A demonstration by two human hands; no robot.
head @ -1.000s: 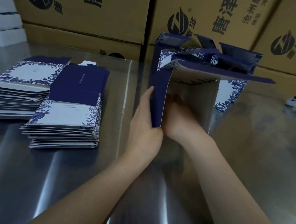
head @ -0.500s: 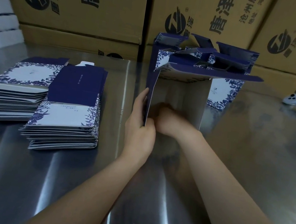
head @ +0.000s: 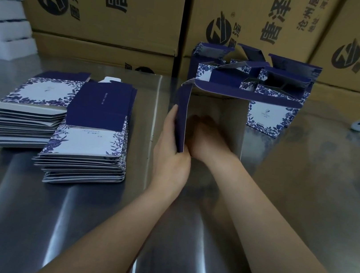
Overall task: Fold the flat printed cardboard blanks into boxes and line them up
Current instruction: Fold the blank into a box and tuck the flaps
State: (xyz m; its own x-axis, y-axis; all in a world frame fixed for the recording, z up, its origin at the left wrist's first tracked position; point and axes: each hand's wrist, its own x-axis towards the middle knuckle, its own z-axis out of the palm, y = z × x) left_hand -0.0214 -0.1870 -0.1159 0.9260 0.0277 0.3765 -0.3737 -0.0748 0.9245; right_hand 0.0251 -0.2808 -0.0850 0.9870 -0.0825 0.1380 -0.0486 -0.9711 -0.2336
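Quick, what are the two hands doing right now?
Left hand: holding the left wall of the half-folded box.
Right hand: inside the box, in shadow; cannot tell open or closed.

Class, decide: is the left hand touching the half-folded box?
Touching. The head view shows the left hand holding the half-folded box by its dark blue side panel, no gap between them.

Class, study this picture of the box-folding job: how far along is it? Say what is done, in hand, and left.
Done: several folded boxes stand grouped at the back, top flaps open. In hand: the left hand grips the left wall of a half-formed box while the right hand reaches inside it. Left: a far-left stack and a nearer stack of flat blanks lie unfolded.
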